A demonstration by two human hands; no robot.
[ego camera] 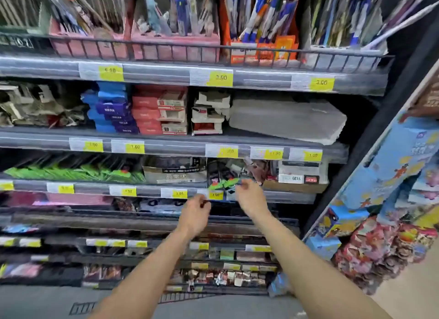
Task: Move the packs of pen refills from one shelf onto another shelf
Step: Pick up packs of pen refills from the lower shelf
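A right hand [247,195] pinches a green-topped pack of pen refills [223,184] at the third shelf's edge [285,196]; the left hand [196,211] hovers, curled, apparently empty. The flat pack looks light, flexible and slippery, best held by its edges.

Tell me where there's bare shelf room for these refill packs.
Bare patch: dark end of the second shelf, right of the grey pack. Crowded: third shelf, from green packs to white box, where the right hand reaches.

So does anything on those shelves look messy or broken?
Yes. The white boxes on the second shelf look torn and crumpled, and the heap of packs at that shelf's left end is jumbled, not stacked like the blue boxes beside it.
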